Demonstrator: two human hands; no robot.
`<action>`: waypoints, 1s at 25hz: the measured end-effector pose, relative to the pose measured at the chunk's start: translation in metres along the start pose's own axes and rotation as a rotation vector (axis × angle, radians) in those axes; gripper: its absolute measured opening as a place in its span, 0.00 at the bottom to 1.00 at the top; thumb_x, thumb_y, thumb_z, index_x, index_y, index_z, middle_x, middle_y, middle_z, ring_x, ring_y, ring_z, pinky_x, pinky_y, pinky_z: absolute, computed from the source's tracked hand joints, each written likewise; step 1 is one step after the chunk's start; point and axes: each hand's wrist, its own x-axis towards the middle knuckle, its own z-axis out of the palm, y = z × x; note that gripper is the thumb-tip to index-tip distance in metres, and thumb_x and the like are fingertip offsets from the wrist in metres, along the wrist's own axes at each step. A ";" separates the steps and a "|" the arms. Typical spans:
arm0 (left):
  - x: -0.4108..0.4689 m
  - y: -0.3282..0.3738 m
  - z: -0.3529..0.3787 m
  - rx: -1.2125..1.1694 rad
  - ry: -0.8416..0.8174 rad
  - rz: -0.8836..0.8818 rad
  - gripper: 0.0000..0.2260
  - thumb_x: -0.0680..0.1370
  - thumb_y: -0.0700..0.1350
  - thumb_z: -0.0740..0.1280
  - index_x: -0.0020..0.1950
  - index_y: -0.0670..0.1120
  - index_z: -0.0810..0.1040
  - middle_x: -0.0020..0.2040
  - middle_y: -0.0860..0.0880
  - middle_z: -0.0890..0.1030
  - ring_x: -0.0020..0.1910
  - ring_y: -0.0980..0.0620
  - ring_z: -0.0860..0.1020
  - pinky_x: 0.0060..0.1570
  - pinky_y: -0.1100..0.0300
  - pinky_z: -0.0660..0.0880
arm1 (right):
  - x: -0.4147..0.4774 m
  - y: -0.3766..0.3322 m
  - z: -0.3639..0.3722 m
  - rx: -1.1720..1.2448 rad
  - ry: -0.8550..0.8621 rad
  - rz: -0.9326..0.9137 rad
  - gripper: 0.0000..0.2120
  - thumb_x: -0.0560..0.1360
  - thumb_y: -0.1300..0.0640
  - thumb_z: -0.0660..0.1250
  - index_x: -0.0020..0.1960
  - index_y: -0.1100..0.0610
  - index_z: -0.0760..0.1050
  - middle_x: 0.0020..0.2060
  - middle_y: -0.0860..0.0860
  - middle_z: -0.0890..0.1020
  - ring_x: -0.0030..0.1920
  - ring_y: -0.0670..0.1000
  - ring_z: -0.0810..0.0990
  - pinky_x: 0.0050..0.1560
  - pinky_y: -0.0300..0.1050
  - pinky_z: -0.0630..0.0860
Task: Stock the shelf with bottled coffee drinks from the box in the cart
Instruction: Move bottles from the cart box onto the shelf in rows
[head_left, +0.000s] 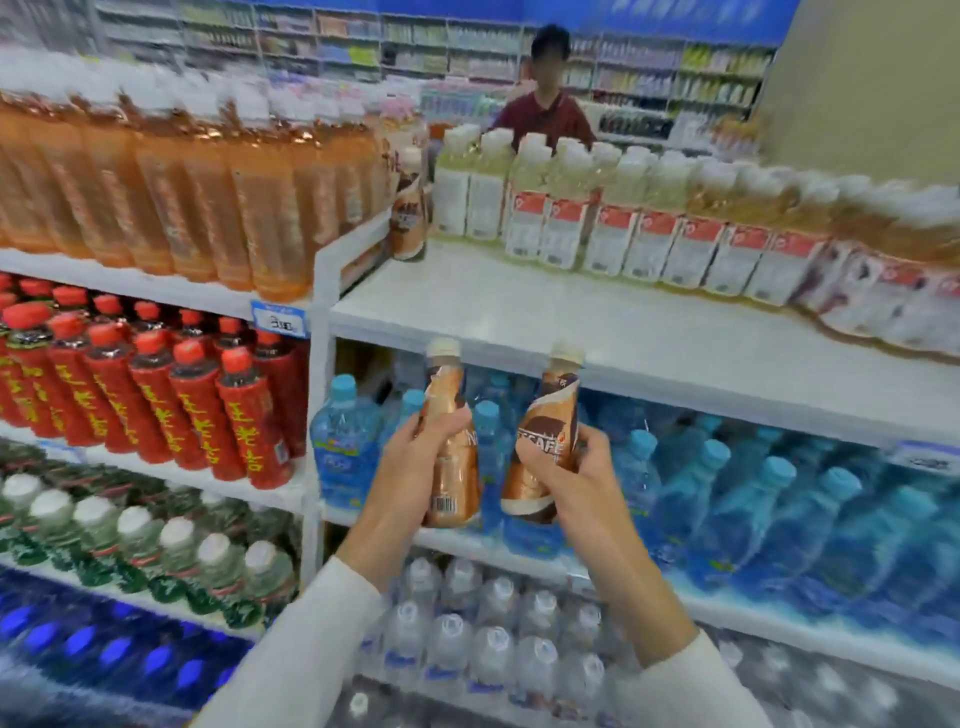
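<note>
White sleeves (311, 649); left bottle (454, 478) and right bottle (540, 452) held just below the bare top shelf (519, 322).
Likely fault: caps knocking the shelf lip on the way up, or the close-set, tilted bottles clashing. Left hand (410, 467) wrapped round the left bottle at mid-body; right hand (582, 483) wrapped round the right bottle likewise, caps well above the grip. One matching bottle (408, 218) already standing at the shelf's left end.

White shelves (519, 312), beige wall (857, 78), far aisle racks (311, 47)
</note>
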 end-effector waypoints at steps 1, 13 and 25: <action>0.012 0.009 0.021 -0.003 -0.018 0.031 0.15 0.65 0.58 0.78 0.46 0.52 0.84 0.39 0.45 0.84 0.33 0.47 0.83 0.37 0.52 0.82 | 0.013 -0.011 -0.017 0.017 0.018 -0.027 0.21 0.76 0.52 0.75 0.63 0.48 0.68 0.49 0.46 0.83 0.40 0.38 0.84 0.33 0.34 0.78; 0.125 0.075 0.135 0.309 -0.089 0.417 0.20 0.72 0.65 0.72 0.59 0.57 0.76 0.52 0.59 0.83 0.54 0.57 0.82 0.55 0.53 0.79 | 0.131 -0.097 -0.072 -0.071 0.122 -0.300 0.23 0.80 0.54 0.69 0.66 0.50 0.57 0.53 0.43 0.75 0.49 0.39 0.78 0.40 0.30 0.76; 0.146 0.047 0.112 0.563 -0.066 0.522 0.40 0.63 0.70 0.76 0.67 0.61 0.61 0.62 0.56 0.66 0.61 0.62 0.73 0.56 0.66 0.73 | 0.149 -0.059 -0.071 -0.320 0.099 -0.319 0.34 0.77 0.48 0.72 0.72 0.43 0.51 0.64 0.43 0.71 0.59 0.35 0.75 0.60 0.32 0.73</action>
